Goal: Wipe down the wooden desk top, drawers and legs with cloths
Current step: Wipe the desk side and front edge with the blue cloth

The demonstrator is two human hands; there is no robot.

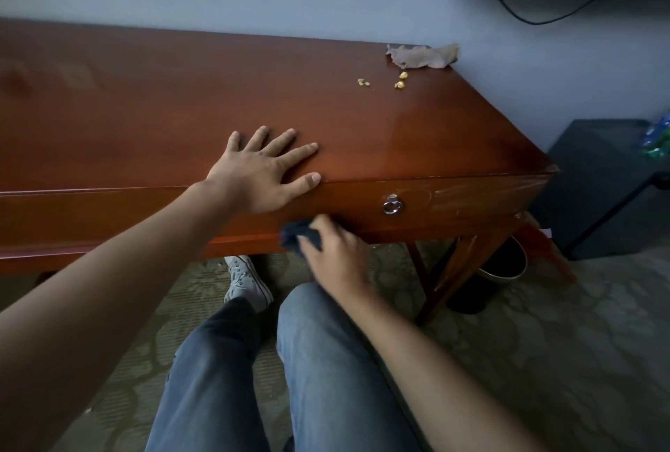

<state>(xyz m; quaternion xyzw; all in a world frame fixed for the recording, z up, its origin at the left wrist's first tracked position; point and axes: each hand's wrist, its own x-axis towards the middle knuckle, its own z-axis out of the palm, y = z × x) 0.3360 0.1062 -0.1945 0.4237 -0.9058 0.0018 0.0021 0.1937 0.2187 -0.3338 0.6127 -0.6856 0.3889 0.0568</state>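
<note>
Left hand (263, 170) flat with fingers spread on desk top (145, 107), right hand (335, 252) gripping dark cloth (295, 235) against drawer front (453, 203), brown cloth (422, 56) at far corner

We rest our left hand (263, 170) flat with fingers spread and arm outstretched, while our right hand (335, 252) reaches lower with fingers curled in a grip, both forearms bare above our jeans-clad legs (315, 372).
</note>
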